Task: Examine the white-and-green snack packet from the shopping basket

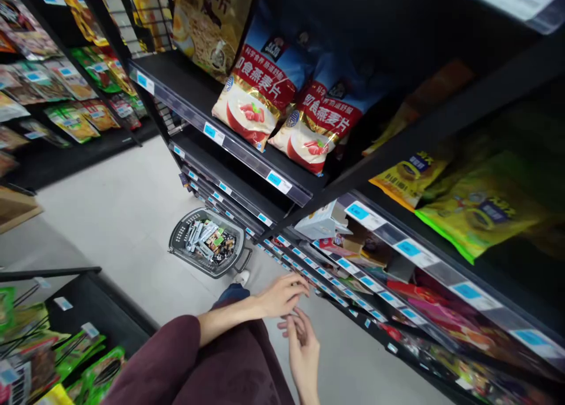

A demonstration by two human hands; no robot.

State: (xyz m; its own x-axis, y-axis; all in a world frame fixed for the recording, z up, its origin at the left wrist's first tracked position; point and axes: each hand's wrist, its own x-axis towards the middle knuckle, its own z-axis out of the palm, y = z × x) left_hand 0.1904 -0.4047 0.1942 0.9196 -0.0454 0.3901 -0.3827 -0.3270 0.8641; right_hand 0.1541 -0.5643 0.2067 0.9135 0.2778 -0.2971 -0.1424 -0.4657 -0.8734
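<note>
My left hand (pixel 282 294) reaches across my body at waist height, its fingers loosely stretched out to the right and holding nothing I can see. Just below it, my right hand (pixel 303 341) is raised with its palm turned inward and fingers half bent, also without anything visible in it. The fingertips of both hands come close together; whether they touch I cannot tell. Nearest to them is the lower part of the black shelf unit. Beyond my left hand a grey shopping basket (pixel 176 253) stands on the floor, with several small packets (pixel 210 240) inside.
Two red, white and blue oatmeal bags (pixel 260 90) stand on the upper shelf (pixel 194 102). Yellow-green bags (pixel 481 208) lie on the shelf to the right. Racks of packaged snacks (pixel 70 119) stand at the left, beside a cardboard box (pixel 17 209). A dark display stand (pixel 106 302) is at lower left.
</note>
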